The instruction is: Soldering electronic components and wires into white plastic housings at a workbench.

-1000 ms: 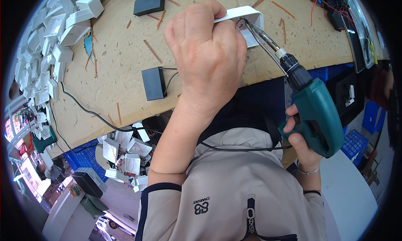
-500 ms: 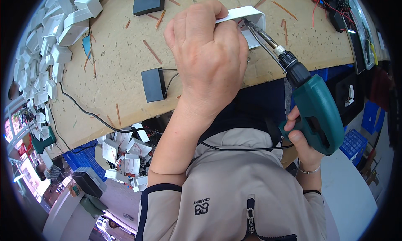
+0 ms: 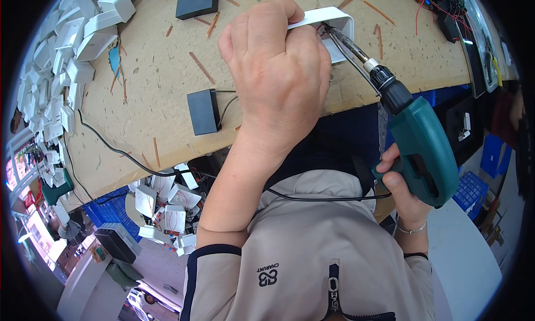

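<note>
Tan and scuffed, the counter (image 3: pixel 150 70) carries scattered copper-coloured strips (image 3: pixel 201 68) and two black boxes (image 3: pixel 204 112), one near its front edge, one farther back; white plastic housings (image 3: pixel 99 42) crowd its left end. Near the front edge, right of the nearer box, the left hand (image 3: pixel 278 64) curls round the left part of a white casing (image 3: pixel 320 15), most of its fingers hidden. Whether the casing rests on the counter I cannot tell. Beyond the front edge, the right hand (image 3: pixel 405 195) wraps the handle of a green pistol-grip soldering iron (image 3: pixel 426 148), whose metal tip reaches inside the casing; what it meets there is too small to make out. Done well, I judge, this calls for a firmly braced casing, a shaft angled clear of the plastic wall, and fingers well back from the metal. The casing looks clean and thin-walled, with rounded corners.
</note>
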`<action>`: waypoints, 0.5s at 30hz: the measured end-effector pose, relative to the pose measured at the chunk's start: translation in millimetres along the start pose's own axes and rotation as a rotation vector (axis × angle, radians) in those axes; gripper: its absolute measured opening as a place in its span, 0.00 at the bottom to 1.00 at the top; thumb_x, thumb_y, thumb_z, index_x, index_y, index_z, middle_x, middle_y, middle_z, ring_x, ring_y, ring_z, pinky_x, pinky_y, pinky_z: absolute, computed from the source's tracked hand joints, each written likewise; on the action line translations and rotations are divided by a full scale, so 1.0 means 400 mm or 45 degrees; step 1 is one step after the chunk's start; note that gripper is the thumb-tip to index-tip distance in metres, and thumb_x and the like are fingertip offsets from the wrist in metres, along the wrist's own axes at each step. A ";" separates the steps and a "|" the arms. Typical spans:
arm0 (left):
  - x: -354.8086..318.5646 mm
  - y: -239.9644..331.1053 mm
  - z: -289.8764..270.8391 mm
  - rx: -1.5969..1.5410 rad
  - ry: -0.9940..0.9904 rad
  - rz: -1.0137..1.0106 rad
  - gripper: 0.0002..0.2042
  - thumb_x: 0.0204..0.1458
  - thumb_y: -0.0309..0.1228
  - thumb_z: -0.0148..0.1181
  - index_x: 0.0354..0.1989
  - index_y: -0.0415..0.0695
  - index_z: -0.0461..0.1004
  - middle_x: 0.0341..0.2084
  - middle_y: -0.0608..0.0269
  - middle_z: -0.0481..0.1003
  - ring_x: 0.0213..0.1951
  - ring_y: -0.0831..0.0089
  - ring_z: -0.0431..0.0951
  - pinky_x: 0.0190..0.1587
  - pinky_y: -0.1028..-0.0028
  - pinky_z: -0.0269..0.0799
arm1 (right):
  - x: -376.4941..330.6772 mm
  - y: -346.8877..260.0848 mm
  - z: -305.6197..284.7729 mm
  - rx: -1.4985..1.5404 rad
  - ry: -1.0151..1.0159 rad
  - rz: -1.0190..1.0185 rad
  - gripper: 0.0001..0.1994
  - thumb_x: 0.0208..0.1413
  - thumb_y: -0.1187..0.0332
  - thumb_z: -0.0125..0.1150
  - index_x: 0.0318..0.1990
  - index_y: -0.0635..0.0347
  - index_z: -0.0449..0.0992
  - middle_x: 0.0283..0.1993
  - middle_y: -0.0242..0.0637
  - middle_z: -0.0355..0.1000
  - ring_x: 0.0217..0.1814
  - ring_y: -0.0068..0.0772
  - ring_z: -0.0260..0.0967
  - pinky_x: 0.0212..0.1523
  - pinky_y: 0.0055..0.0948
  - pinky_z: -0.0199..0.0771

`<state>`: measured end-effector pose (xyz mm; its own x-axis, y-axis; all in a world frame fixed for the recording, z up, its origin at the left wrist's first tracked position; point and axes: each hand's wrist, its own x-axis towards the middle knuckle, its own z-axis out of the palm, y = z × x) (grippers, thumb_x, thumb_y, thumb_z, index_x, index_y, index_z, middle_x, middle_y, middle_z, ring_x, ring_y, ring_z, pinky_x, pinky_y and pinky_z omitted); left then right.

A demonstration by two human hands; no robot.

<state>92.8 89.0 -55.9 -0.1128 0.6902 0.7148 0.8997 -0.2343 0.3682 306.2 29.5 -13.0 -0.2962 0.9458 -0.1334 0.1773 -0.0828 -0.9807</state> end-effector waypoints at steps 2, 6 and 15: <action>0.003 0.001 -0.001 -0.001 0.000 -0.002 0.05 0.31 0.23 0.56 0.17 0.39 0.67 0.31 0.61 0.65 0.34 0.65 0.64 0.40 0.67 0.54 | -0.007 0.000 -0.004 -0.003 0.007 0.082 0.18 0.40 0.76 0.64 0.43 0.63 0.70 0.37 0.37 0.70 0.34 0.23 0.68 0.34 0.21 0.70; 0.009 0.003 -0.007 0.097 0.002 0.014 0.03 0.33 0.23 0.57 0.19 0.39 0.73 0.28 0.63 0.67 0.31 0.69 0.66 0.34 0.72 0.58 | 0.007 -0.009 0.005 0.028 -0.017 -0.018 0.17 0.41 0.77 0.63 0.42 0.63 0.70 0.36 0.35 0.70 0.34 0.21 0.69 0.35 0.20 0.71; 0.007 0.000 -0.003 0.097 0.009 0.022 0.02 0.32 0.23 0.57 0.19 0.39 0.73 0.28 0.63 0.68 0.31 0.69 0.66 0.34 0.71 0.58 | 0.008 -0.004 0.004 -0.011 -0.024 0.010 0.20 0.41 0.74 0.64 0.45 0.63 0.68 0.41 0.40 0.70 0.34 0.24 0.69 0.35 0.23 0.70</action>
<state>92.0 90.1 -53.2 -0.1000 0.6814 0.7250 0.9309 -0.1933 0.3100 303.6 32.1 -12.2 -0.3124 0.9390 -0.1436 0.1877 -0.0872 -0.9783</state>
